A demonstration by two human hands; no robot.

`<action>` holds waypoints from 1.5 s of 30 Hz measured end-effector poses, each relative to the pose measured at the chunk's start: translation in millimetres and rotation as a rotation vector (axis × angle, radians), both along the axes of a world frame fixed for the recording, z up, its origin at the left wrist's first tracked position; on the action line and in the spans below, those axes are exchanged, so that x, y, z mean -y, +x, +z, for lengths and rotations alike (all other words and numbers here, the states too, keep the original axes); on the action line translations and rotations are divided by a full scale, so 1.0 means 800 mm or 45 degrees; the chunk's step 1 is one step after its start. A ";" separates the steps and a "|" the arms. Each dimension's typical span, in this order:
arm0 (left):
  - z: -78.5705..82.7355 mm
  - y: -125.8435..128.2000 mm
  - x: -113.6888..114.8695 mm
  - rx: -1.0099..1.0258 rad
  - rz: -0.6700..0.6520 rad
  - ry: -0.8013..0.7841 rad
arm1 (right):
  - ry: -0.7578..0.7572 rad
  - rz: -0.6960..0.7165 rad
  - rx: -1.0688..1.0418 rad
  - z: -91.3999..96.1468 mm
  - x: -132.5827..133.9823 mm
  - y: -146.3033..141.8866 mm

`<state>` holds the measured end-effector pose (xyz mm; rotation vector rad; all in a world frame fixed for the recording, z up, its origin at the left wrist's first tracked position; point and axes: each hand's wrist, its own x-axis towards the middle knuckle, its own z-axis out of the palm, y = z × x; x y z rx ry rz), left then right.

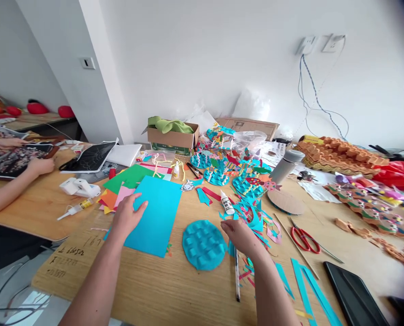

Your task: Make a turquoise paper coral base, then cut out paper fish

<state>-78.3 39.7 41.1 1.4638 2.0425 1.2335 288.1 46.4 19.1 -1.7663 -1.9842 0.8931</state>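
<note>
Near the middle of the surface [147,290], a blue disc [204,244] with raised squares is laid flat; its covering is judged complete, but no ornament, as borne by the decorated blue discs [216,177] grouped farther away, is seen on it. At left, a whole blue sheet [159,213] is overlapped by the left hand [129,215], fingers spread, grip seemingly unloaded. Right of the disc, the right hand [239,233] is curled; its grip's contents cannot be told.
</note>
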 end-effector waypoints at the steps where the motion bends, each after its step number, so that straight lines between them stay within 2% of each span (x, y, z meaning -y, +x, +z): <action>1: -0.001 -0.013 0.004 -0.222 0.008 -0.062 | 0.125 -0.005 0.102 0.004 -0.002 -0.004; 4: -0.007 -0.040 0.010 -0.647 0.022 -0.231 | 0.366 0.041 0.086 0.024 -0.030 -0.034; 6: -0.013 -0.046 0.009 -0.772 0.028 -0.289 | 0.338 0.099 0.002 0.039 -0.072 -0.071; 8: -0.018 -0.044 0.007 -0.848 0.036 -0.299 | 0.253 0.081 0.012 0.048 -0.125 -0.116; 11: -0.023 -0.036 0.007 -0.923 0.071 -0.315 | 0.249 -0.005 0.049 0.040 -0.202 -0.179; 14: -0.024 -0.032 0.008 -0.981 0.093 -0.380 | 0.246 -0.090 0.091 0.017 -0.253 -0.222; 19: -0.029 -0.030 0.007 -0.989 0.099 -0.514 | 0.237 -0.110 0.127 -0.015 -0.293 -0.245; 24: -0.027 -0.026 0.005 -0.914 0.058 -0.672 | 0.224 -0.150 0.166 -0.024 -0.317 -0.236; 28: -0.024 -0.022 0.001 -0.819 0.061 -0.764 | 0.202 -0.165 0.166 -0.018 -0.318 -0.225; 33: -0.027 -0.026 -0.002 -0.814 0.102 -0.717 | 0.174 -0.197 0.136 0.001 -0.289 -0.217; 36: -0.025 -0.029 -0.002 -0.900 0.116 -0.725 | 0.068 -0.077 0.090 0.008 -0.256 -0.215; 40: -0.019 -0.027 -0.002 -0.886 0.105 -0.783 | -0.258 0.195 0.026 0.003 -0.197 -0.214; 42: -0.019 -0.028 -0.002 -0.810 0.120 -0.769 | -0.367 0.258 -0.015 -0.002 -0.170 -0.213; 45: -0.020 -0.039 -0.004 -0.407 0.157 -0.628 | -0.447 0.287 -0.096 -0.008 -0.147 -0.211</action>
